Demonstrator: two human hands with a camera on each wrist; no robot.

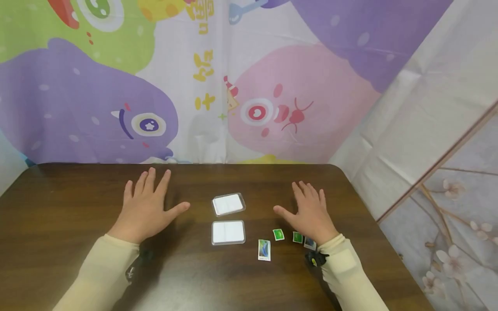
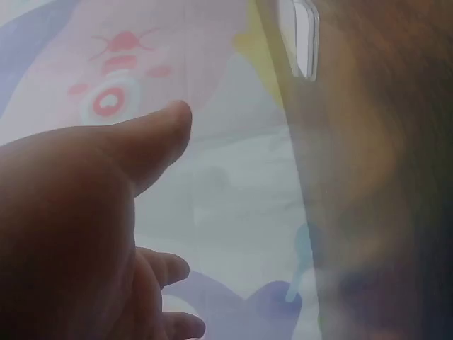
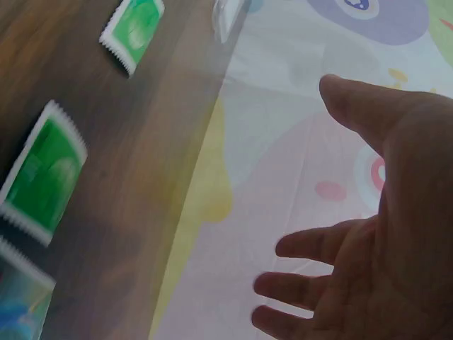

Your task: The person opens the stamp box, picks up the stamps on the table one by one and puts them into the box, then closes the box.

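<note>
On the dark brown table (image 1: 58,216), two clear-edged cases with white faces, a slightly askew far case (image 1: 228,204) and a near case (image 1: 228,232), lie apart between two hands, the left hand (image 1: 144,211) with fingers and thumb spread, the right hand (image 1: 313,214) with fingers extended and thumb held away. Nearer the right hand lie four small packets: two green, a left green packet (image 1: 278,234) and a right green packet (image 1: 297,237), and two picture-printed, an upright-lying blue-green packet (image 1: 264,250) and a darker packet (image 1: 310,243) beside the right wrist.
</note>
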